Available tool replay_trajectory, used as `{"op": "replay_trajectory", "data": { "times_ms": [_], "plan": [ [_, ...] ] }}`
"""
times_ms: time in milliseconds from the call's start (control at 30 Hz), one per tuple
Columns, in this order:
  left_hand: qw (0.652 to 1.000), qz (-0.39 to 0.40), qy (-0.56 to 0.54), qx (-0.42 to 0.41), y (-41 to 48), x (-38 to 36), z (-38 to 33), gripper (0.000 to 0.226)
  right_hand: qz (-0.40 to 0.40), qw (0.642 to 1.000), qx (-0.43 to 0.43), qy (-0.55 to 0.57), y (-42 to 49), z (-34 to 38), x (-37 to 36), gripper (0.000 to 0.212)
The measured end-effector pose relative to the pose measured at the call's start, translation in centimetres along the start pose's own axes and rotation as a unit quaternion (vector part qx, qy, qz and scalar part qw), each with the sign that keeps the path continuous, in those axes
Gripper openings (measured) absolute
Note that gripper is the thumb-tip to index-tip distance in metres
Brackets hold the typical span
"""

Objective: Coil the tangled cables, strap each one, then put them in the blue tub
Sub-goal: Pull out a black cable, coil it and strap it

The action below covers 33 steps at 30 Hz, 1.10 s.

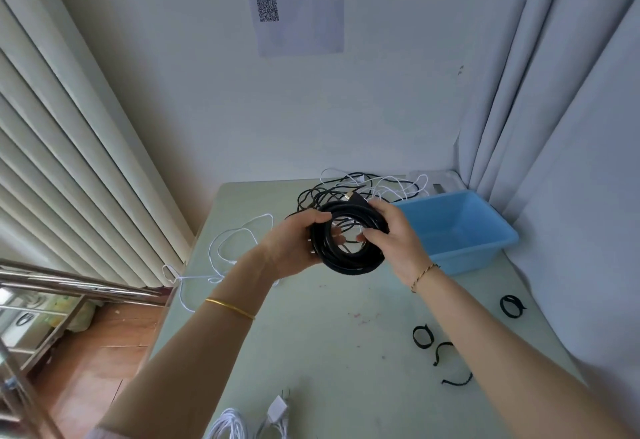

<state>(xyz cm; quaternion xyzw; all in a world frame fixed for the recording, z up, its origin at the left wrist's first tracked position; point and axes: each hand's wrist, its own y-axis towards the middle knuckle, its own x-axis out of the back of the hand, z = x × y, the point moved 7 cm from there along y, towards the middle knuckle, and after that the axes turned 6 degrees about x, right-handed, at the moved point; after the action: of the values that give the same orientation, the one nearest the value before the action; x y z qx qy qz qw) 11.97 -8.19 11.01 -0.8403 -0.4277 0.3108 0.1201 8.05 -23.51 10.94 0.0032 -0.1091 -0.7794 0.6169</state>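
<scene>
Holding the thick black cable coil (pixel 346 265) up over the pale green table (pixel 311 352), we have it gripped from both sides. Our left hand (pixel 294 244) curls its fingers through the ring with the thumb over the top. Our right hand (pixel 393 241) wraps the opposite side, thumb tucked into the middle. Both grips are closed firmly round the turns. The coil hangs just left of the rectangular light-blue plastic tub (pixel 464 258), which looks empty, and in front of the tangle of thin black and white cables (pixel 349 189) at the table's far edge. A gold-tipped plug (pixel 351 195) sticks out at the top of the coil.

The coiling looks finished, so we judge the step in hand to be strapping; whether a strap already goes round the coil we cannot tell. To do it well, we should let one hand take the whole bundle, pinching all the turns together so the stiff cable does not spring open. That frees the other hand to reach the short black hook-and-loop straps (pixel 423 336) lying on the table near our right forearm. We should tuck the plug end against the turns, thread the strap through the ring and pull it snug before letting go.
</scene>
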Motion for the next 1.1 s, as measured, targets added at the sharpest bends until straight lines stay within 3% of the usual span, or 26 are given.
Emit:
{"op": "replay_trajectory", "data": {
  "times_ms": [100,233,333,433,500,600,667,767,833,933,1100],
  "plan": [
    [0.999,-0.045,0.007,0.005,-0.4,-0.2,-0.2,0.02,0.066,0.997,0.021,-0.043,0.0,1.3,0.8,0.045],
    [0.992,-0.061,0.106,0.042,-1.1,-1.2,-0.3,0.029,0.159,0.985,0.013,-0.062,-0.3,2.5,1.3,0.048],
    [0.975,-0.032,0.215,0.047,-1.4,-2.3,0.2,0.036,0.233,0.964,0.025,-0.128,-0.6,4.1,1.1,0.05],
    [0.946,-0.06,0.319,0.001,-1.4,-2.9,0.1,0.06,0.306,0.928,0.053,-0.206,-1.0,5.4,0.2,0.052],
    [0.918,-0.082,0.386,-0.037,-1.2,-3.0,-0.6,0.079,0.324,0.923,0.03,-0.206,-1.2,5.3,0.1,0.054],
    [0.867,-0.005,0.495,-0.047,-1.0,-5.1,-0.3,0.054,0.335,0.918,0.014,-0.214,-1.4,5.0,0.0,0.048],
    [0.82,0.002,0.57,-0.062,-0.9,-6.2,0.0,0.034,0.348,0.906,0.027,-0.24,-1.6,5.1,-0.2,0.042],
    [0.784,-0.035,0.613,-0.091,-0.7,-6.9,-0.1,0.015,0.319,0.903,0.069,-0.28,-1.3,6.0,0.2,0.039],
    [0.782,-0.052,0.612,-0.108,-0.5,-7.0,-0.2,0.022,0.268,0.918,0.085,-0.279,-0.9,5.9,1.1,0.038],
    [0.79,-0.081,0.595,-0.126,0.0,-6.7,-0.5,0.018,0.193,0.961,0.038,-0.193,-0.8,4.4,2.9,0.034],
    [0.841,-0.175,0.492,-0.141,1.0,-4.5,-0.9,0.011,0.139,0.99,-0.024,-0.028,-1.9,1.6,3.8,0.006]
  ]
}}
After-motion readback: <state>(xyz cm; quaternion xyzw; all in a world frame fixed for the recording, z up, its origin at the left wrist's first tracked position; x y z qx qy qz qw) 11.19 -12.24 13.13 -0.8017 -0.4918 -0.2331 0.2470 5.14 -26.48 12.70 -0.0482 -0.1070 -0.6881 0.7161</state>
